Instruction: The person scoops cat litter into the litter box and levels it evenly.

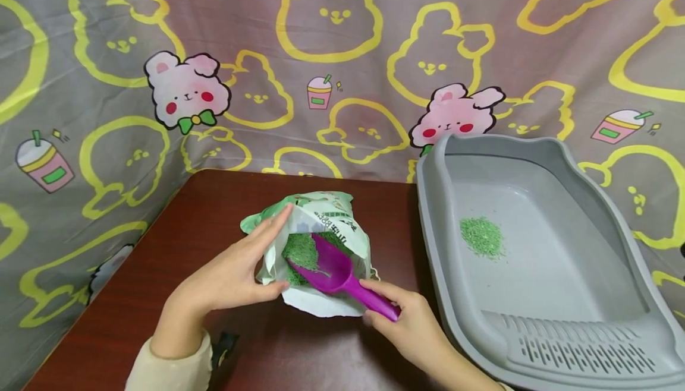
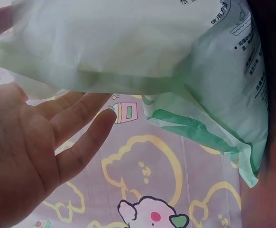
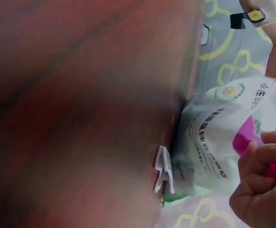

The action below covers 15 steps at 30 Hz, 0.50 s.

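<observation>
Right hand (image 1: pixel 412 321) grips the purple scoop (image 1: pixel 336 271); left hand (image 1: pixel 227 278), fingers spread, seemingly just braces the bag (image 1: pixel 323 204): slumping could spill green pellets (image 1: pixel 301 252).

Behind the fingers of our left hand (image 1: pixel 235 272), past the wrist, we wear a plain cream sleeve (image 1: pixel 171 366) ending in a rounded cuff. On the thumb side sits a small black fitting (image 1: pixel 223 344) with a flat tab and a black-edged yellow patch (image 3: pixel 257 15). Well back from our right hand's (image 1: pixel 404 319) fingers, a sliver of cream cuff (image 1: pixel 505 386) shows.
</observation>
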Tool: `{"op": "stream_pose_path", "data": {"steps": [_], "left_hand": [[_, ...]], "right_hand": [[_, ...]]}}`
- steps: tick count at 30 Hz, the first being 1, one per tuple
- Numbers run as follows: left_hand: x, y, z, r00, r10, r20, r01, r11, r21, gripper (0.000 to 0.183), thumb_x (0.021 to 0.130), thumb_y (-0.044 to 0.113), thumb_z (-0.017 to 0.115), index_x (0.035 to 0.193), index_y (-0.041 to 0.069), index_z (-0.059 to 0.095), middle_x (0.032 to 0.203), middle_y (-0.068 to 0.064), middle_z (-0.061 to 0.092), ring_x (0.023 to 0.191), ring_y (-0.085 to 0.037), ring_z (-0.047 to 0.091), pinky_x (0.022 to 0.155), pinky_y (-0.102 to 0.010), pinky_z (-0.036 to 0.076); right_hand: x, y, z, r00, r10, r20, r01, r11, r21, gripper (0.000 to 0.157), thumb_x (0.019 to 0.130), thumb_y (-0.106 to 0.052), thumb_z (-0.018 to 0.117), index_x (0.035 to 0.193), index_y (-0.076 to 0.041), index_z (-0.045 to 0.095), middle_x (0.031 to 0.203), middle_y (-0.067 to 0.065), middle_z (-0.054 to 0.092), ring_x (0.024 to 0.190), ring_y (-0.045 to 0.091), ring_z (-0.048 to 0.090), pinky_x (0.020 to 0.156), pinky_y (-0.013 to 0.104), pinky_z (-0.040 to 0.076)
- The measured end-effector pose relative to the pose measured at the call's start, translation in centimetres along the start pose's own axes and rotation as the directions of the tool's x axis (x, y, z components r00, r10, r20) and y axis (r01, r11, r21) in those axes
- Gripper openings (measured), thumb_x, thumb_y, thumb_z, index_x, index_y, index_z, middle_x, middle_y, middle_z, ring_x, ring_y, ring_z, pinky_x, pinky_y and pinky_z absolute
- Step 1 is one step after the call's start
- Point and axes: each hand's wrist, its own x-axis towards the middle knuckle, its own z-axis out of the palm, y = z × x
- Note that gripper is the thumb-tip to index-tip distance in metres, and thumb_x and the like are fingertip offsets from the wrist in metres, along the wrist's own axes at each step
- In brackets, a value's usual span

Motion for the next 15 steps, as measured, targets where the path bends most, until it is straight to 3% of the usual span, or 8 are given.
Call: {"op": "stream_pose_path", "data": {"steps": [7,15], "left_hand": [[-0.07,-0.04,0.03,1.000,0.006,-0.008,-0.006,1.000,0.000,0.116,0.078,0.029,0.081,0.161,0.032,0.000,0.166,-0.006,0.019,0.148,-0.028,0.031,0.109,-0.051,0.042],[-0.01,-0.02,0.09,1.000,0.015,-0.010,-0.015,1.000,0.003,0.116,0.078,0.028,0.080,0.161,0.031,0.000,0.166,-0.006,0.019,0.148,-0.026,0.031,0.109,-0.051,0.042]], "right_hand": [[-0.70,0.54,-0.07,0.996,-0.067,-0.065,0.066,0.998,-0.011,0.048,0.075,0.001,0.080,0.117,-0.020,0.074,0.106,0.003,0.076,0.080,0.001,0.060,0.063,0.022,0.053],[-1.10,0.98,-0.37,0.989,-0.130,-0.069,0.132,0.990,0.037,0.045,0.077,0.003,0.079,0.118,-0.014,0.073,0.103,0.008,0.075,0.078,0.001,0.059,0.059,0.023,0.054]]}}
